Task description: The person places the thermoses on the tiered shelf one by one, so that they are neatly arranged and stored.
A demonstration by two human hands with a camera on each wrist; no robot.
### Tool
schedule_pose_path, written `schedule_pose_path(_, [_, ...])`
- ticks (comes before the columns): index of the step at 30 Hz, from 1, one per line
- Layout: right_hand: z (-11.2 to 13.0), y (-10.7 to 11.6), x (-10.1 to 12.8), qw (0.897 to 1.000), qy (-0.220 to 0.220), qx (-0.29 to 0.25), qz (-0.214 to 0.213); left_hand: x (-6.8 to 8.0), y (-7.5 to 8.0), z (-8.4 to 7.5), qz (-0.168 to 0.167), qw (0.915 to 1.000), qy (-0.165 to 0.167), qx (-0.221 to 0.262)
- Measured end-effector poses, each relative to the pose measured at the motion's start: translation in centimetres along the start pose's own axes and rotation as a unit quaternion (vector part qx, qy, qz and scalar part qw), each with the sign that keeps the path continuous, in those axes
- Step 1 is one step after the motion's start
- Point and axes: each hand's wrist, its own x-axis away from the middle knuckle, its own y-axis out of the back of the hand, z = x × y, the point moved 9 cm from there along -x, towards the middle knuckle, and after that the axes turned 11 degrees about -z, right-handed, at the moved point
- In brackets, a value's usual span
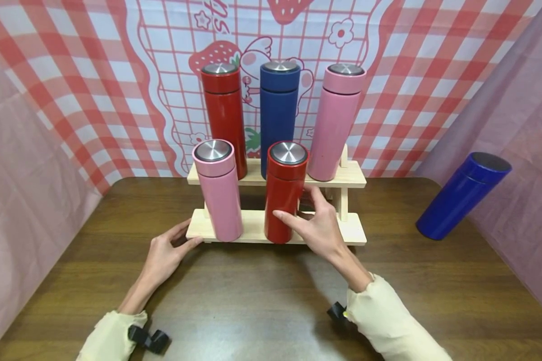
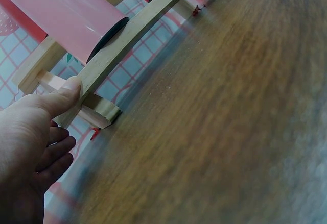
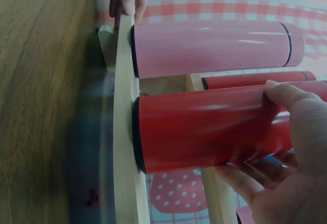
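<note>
A red thermos (image 1: 281, 205) stands upright on the lower step of a two-step wooden rack (image 1: 253, 228). My right hand (image 1: 321, 229) grips it from the right, thumb across its front and fingers round the back. To its left on the same step is a pink thermos (image 1: 221, 205). At the rack's left end, my left hand (image 1: 164, 253) holds the lower board (image 2: 120, 48) with the thumb on its edge. The upper step carries another red thermos (image 1: 223, 115), a dark blue thermos (image 1: 277, 118) and a second pink thermos (image 1: 335, 125).
A bright blue thermos (image 1: 460, 198) stands apart on the brown wooden table (image 1: 244, 301), right of the rack. Behind the rack hangs a red-and-white checked cloth (image 1: 415, 75) with strawberry prints. Pink cloth (image 1: 22, 190) flanks the table on both sides.
</note>
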Motion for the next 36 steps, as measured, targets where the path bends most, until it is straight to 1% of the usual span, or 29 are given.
schedule_pose_path(6, [0.0, -0.4, -0.2, 1.0, 0.01, 0.006, -0.001, 0.0, 0.0, 0.0, 0.003, 1.0, 0.006, -0.001])
schedule_pose_path(14, [-0.3, -0.8, -0.4, 1.0, -0.003, -0.001, 0.006, 0.0, 0.0, 0.1, 0.004, 0.9999, 0.01, 0.0])
schedule_pose_path(24, [-0.5, -1.0, -0.2, 0.999, -0.019, 0.02, 0.019, 0.0, 0.1, 0.2, 0.006, 0.9999, 0.011, 0.0])
schedule_pose_path(30, [-0.7, -0.1, 0.3, 0.999, -0.02, 0.037, 0.029, 0.1, 0.0, 0.2, 0.007, 0.9999, 0.012, -0.001])
schedule_pose_path(36, [-1.3, 1.9, 1.2, 0.999, -0.013, 0.04, 0.034, 0.0, 0.0, 0.1, 0.009, 0.9999, 0.011, -0.002])
